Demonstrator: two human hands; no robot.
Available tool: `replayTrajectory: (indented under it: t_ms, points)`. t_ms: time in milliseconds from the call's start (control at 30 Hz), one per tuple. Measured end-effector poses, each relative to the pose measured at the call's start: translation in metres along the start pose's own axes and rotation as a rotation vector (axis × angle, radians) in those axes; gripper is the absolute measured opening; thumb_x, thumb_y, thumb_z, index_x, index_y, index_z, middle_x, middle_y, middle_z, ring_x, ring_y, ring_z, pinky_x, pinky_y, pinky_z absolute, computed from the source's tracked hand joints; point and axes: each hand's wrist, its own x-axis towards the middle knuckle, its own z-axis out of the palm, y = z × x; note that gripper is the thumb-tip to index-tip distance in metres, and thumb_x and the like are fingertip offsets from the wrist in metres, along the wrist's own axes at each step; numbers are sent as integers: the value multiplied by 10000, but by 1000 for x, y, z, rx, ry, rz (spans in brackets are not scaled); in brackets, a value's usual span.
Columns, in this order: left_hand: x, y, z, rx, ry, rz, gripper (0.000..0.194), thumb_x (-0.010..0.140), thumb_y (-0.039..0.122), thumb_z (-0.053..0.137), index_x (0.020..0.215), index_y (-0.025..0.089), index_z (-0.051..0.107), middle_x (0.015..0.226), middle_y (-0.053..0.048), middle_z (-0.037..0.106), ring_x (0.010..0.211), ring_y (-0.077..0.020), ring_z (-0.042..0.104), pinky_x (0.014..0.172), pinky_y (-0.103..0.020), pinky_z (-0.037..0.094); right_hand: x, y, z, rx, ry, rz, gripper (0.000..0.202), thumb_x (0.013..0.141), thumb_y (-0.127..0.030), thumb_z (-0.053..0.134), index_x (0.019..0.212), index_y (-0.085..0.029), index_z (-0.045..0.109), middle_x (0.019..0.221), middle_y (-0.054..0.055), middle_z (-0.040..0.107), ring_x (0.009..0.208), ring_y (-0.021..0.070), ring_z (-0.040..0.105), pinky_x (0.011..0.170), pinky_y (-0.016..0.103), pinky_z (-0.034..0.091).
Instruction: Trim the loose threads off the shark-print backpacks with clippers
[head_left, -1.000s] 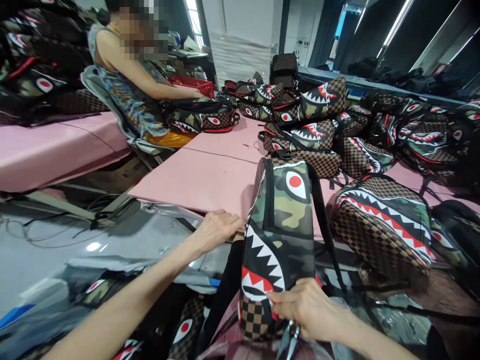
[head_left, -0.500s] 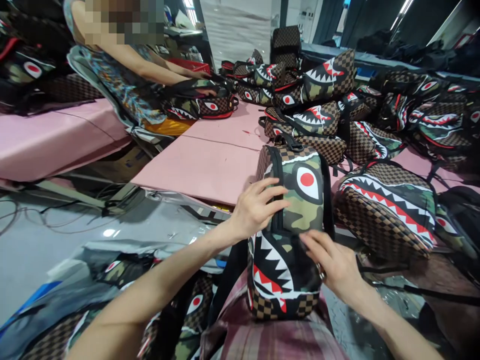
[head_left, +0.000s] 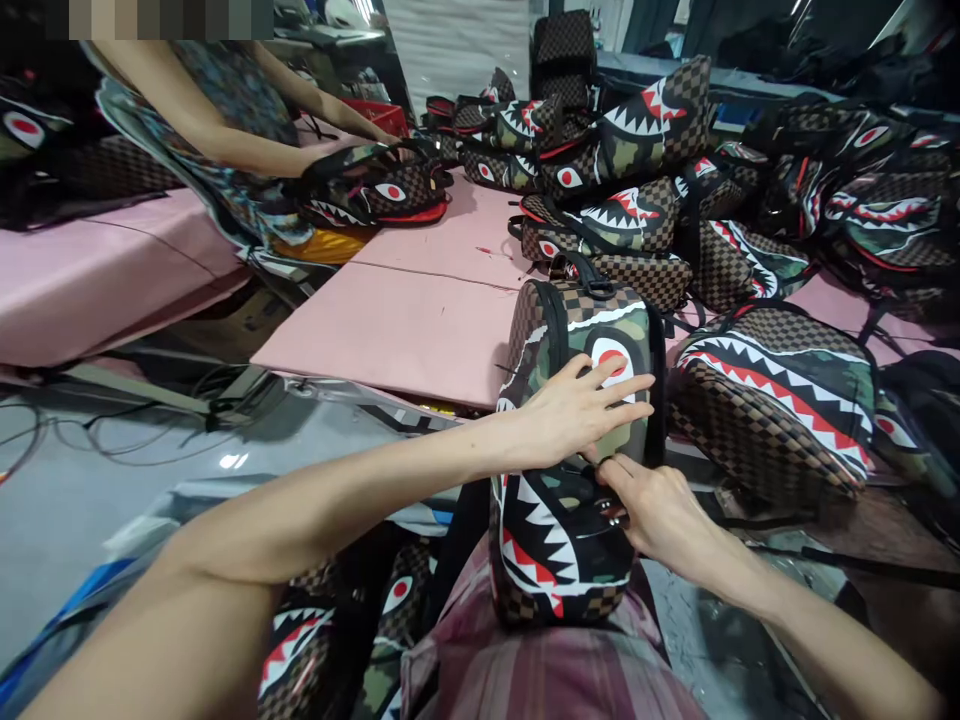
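Note:
A camouflage and brown-checked backpack with a printed eye and a toothed mouth stands upright on my lap, against the table edge. My left hand lies over its upper front, fingers spread across the red eye, thumb down near the top edge of the front pocket. My right hand is closed at that pocket edge, thumb and forefinger pinched there and the other fingers partly inside the dark opening. Whether a zipper pull is between the fingertips cannot be seen.
A pink table runs ahead, with several similar backpacks piled at its back right. One shark-print backpack lies close on my right. A co-worker sits at far left handling another. More bags lie low at my left.
My left hand has moved right, from the backpack's left side onto the eye print. My right hand has closed at the pocket edge. The view has shifted slightly.

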Motion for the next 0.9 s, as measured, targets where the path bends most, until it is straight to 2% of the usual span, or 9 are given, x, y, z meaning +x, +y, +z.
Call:
replayTrajectory:
  t_ms: [233, 367, 533, 633, 667, 733, 800, 833, 900]
  points:
    - [2, 13, 13, 18, -28, -163, 761, 723, 238, 650, 1381, 298, 272, 1518, -12, 141, 1329, -334, 179, 945, -510, 297, 1, -5, 9, 360, 105, -136, 301, 552, -8, 419, 796, -179, 470, 717, -18, 535, 559, 101, 438, 511, 234, 217]
    - [-1, 17, 29, 56, 13, -277, 693, 746, 101, 569, 1361, 293, 315, 1512, -5, 165, 1320, -363, 201, 952, -542, 307, 3, -10, 17, 616, 163, -220, 257, 583, -14, 431, 775, -185, 436, 646, -57, 468, 510, 72, 386, 490, 203, 240]
    - [-27, 12, 19, -188, 237, -261, 510, 789, 147, 552, 1273, 259, 435, 1410, -58, 389, 1276, -281, 329, 949, -459, 369, -8, -2, 15, 490, 189, -246, 332, 675, 6, 415, 940, -179, 491, 848, 12, 551, 647, 100, 487, 533, 213, 288]
    - [-56, 32, 0, -550, 341, -545, 239, 870, 307, 448, 963, 161, 613, 1024, -93, 639, 958, -192, 570, 801, -327, 460, -17, 3, 15, 445, 188, -216, 368, 706, 16, 389, 1002, -182, 482, 946, 39, 559, 715, 111, 523, 541, 212, 310]
    - [-65, 42, -5, -732, 246, -679, 317, 878, 379, 410, 832, 149, 624, 836, -74, 656, 792, -167, 598, 692, -282, 473, -18, 3, 17, 440, 203, -210, 342, 714, 13, 384, 980, -179, 481, 922, 37, 557, 702, 111, 520, 535, 212, 312]
    - [-77, 63, -8, -1190, -109, -921, 506, 846, 550, 353, 667, 141, 591, 577, -34, 589, 525, -130, 552, 494, -230, 424, -18, -1, 23, 400, 272, -227, 260, 740, -2, 380, 913, -169, 482, 841, 28, 547, 643, 107, 498, 517, 214, 307]
    - [-80, 78, -1, -1660, -414, -1117, 626, 750, 707, 344, 660, 132, 576, 548, -34, 582, 434, -125, 527, 417, -226, 395, -14, -10, 32, 306, 387, -281, 179, 799, -38, 369, 846, -161, 490, 773, 26, 546, 579, 105, 464, 505, 224, 300]
    - [-80, 82, 6, -1839, -468, -1218, 666, 699, 755, 358, 682, 126, 578, 580, -45, 600, 434, -132, 539, 414, -235, 409, -12, -16, 36, 247, 457, -310, 173, 833, -61, 355, 814, -159, 497, 747, 28, 552, 554, 104, 447, 503, 231, 297]
    - [-77, 86, 21, -2019, -385, -1431, 662, 646, 759, 440, 724, 116, 578, 634, -58, 623, 463, -143, 569, 438, -253, 448, -10, -27, 45, 137, 571, -353, 240, 887, -97, 316, 768, -157, 516, 708, 31, 571, 520, 104, 426, 509, 244, 296]
